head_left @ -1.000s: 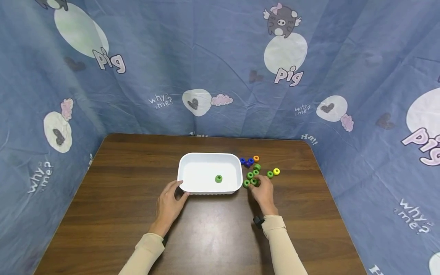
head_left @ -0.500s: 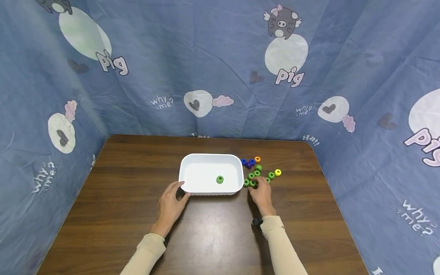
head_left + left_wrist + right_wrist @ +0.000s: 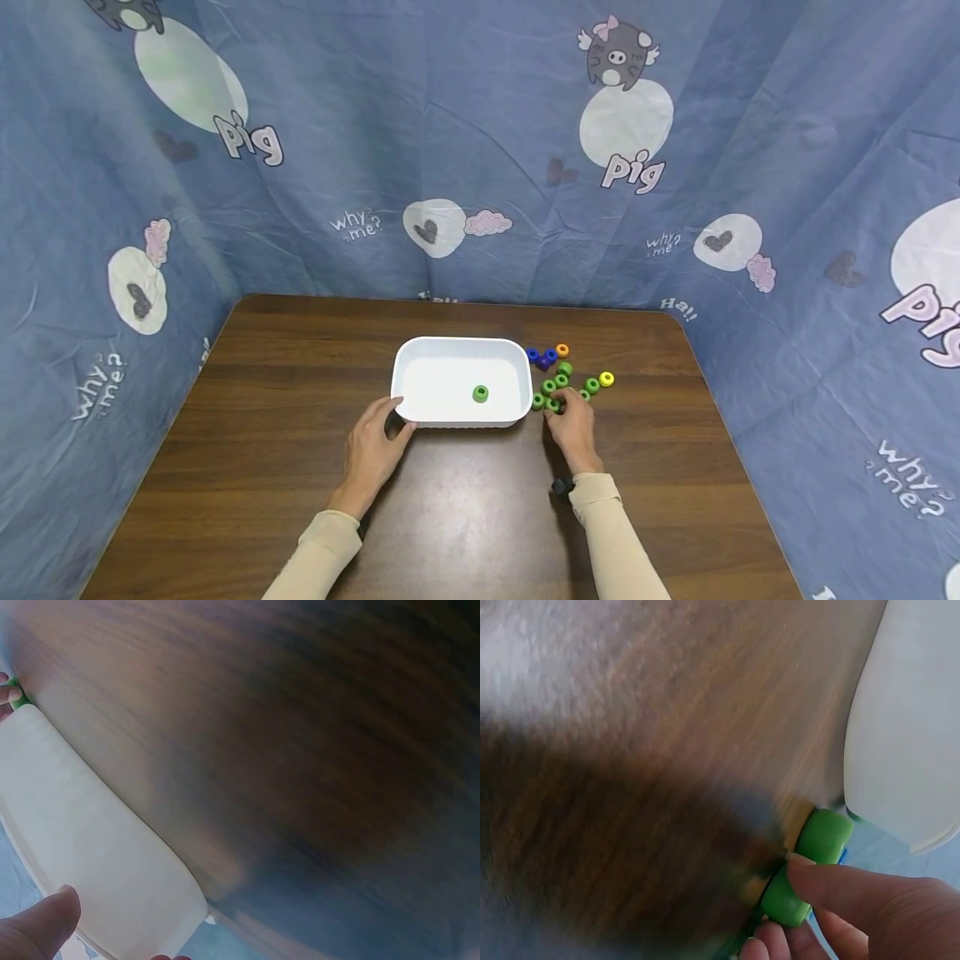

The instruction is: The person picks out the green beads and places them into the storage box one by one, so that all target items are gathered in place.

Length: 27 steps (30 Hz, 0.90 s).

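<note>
A white rectangular tray [image 3: 438,379] stands on the table, with one green ring-shaped bead [image 3: 481,393] lying in it. My left hand [image 3: 372,450] holds the tray's near-left corner; its thumb [image 3: 49,922] presses the outer wall in the left wrist view. Right of the tray, my right hand [image 3: 576,433] pinches a green bead [image 3: 784,900] between thumb and fingers, low at the table. Another green bead [image 3: 825,836] sits right beside it, near the tray's end. Several more green beads [image 3: 549,387] lie around the fingertips, some partly hidden by the hand.
Behind the green beads lie blue beads [image 3: 551,355], a dark purple piece [image 3: 543,363] and an orange bead [image 3: 562,351]. A yellow bead [image 3: 607,379] lies farthest right. A blue patterned cloth [image 3: 480,150] hangs around the wooden table [image 3: 300,358].
My right fingers have shifted slightly and closed on a green bead at the front of the cluster. The left hand stays at the tray corner. The head view has tilted a little.
</note>
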Motion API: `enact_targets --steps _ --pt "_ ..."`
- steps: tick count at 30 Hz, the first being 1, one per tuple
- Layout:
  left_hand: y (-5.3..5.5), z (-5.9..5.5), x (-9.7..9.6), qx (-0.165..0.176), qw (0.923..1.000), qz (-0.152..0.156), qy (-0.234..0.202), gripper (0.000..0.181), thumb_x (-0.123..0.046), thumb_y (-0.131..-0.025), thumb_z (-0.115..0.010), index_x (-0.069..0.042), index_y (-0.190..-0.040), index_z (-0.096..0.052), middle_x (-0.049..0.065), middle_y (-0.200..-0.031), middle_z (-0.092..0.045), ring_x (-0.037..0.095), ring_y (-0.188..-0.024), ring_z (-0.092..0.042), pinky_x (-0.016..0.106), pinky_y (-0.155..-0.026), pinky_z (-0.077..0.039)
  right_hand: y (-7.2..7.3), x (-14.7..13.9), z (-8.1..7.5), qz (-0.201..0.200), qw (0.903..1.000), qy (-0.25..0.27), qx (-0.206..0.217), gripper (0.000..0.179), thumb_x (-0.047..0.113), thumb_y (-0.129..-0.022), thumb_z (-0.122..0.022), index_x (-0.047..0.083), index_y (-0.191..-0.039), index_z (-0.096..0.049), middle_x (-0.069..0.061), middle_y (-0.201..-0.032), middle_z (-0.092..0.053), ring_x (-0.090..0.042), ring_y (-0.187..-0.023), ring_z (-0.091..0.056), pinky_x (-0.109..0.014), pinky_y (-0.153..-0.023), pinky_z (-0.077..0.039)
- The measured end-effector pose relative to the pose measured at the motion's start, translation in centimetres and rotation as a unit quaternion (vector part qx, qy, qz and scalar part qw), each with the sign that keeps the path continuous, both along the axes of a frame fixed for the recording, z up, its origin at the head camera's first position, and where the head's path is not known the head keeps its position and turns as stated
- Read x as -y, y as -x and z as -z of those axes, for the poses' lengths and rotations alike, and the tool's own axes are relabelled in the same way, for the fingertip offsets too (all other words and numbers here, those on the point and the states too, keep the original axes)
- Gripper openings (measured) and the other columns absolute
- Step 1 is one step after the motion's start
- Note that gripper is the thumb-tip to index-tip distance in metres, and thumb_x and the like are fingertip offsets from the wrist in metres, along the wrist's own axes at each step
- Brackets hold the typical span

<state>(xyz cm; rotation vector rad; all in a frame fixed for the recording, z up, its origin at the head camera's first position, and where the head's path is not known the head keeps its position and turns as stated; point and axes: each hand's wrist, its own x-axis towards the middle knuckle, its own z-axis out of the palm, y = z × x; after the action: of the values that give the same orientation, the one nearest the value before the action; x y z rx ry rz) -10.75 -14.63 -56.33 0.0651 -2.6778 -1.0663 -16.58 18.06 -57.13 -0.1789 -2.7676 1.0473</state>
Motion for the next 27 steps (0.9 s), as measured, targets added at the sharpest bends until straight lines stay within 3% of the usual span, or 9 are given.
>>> enact_targets --steps 6,27 --pt "-0.02 -0.01 -0.01 0.003 1.0000 -0.003 0.003 0.049 -0.024 -0.085 -0.081 -0.007 -0.128 -0.067 0.018 -0.135 -0.063 0.041 -0.123 -0.062 0.059 -0.099 -0.056 0.12 -0.12 -0.17 0.002 1.0000 -0.005 0.008 0.024 0.002 -0.078 -0.077 0.002 -0.101 -0.072 -0.015 -0.093 -0.070 -0.028 -0.085 -0.062 -0.039 -0.072 -0.053" --pt "-0.01 0.00 0.04 0.015 0.9998 -0.002 -0.016 0.049 -0.023 -0.086 -0.080 -0.007 -0.130 -0.066 0.018 -0.137 -0.061 0.041 -0.127 -0.060 0.058 -0.105 -0.053 0.23 -0.14 0.14 0.014 0.9994 0.005 0.031 0.025 0.003 -0.081 -0.078 0.004 -0.104 -0.071 -0.016 -0.100 -0.071 -0.030 -0.091 -0.066 -0.043 -0.077 -0.059"
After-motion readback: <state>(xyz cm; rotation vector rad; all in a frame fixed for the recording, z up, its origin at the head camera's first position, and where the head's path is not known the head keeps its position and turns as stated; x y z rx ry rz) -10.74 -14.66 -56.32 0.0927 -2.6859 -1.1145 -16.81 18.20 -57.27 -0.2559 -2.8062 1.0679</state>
